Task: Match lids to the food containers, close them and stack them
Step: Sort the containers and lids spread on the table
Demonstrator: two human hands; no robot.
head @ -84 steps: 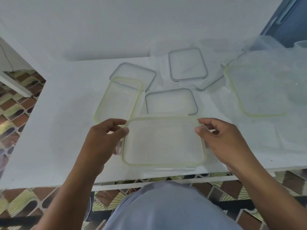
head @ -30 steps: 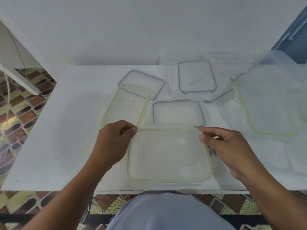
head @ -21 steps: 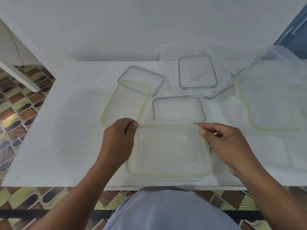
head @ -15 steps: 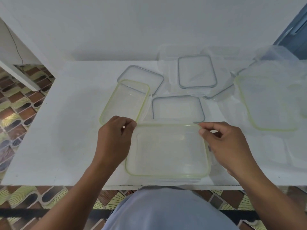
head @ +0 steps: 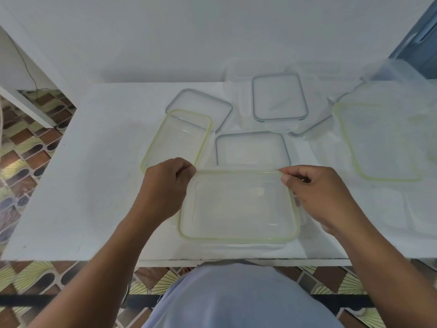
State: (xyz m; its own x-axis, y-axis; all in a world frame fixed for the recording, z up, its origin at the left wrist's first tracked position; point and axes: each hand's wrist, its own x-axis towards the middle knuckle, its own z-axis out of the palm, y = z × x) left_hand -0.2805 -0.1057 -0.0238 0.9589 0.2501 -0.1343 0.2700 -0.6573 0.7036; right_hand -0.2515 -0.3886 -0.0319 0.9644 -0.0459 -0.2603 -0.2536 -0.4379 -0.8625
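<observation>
My pale shirt (head: 236,297) hides the middle of the near edge of the white table (head: 71,197). Just beyond that edge lies the green-rimmed lid (head: 238,207), flat and square to me. It seems to sit on a clear container (head: 236,245), though only a faint pale band shows below the lid's near rim.

My left hand (head: 165,188) is curled around the lid's far-left corner, and my knuckles hide what the fingertips touch. My right hand (head: 324,195) pinches the far-right corner between thumb and forefinger, and its palm covers the lid's right side.

Past my left hand a narrow green-rimmed lid (head: 176,140) lies tilted, overlapping a far-left grey-rimmed lid (head: 205,105). Between my hands and farther out rests a middle grey-rimmed lid (head: 250,147). Beyond it a back grey-rimmed lid (head: 279,97) sits among clear tubs whose outlines melt into the white wall.

To the right a large green-rimmed lid (head: 378,143) lies over more clear plastic that I cannot separate. A blue object (head: 421,43) is cut off by the top-right corner.
</observation>
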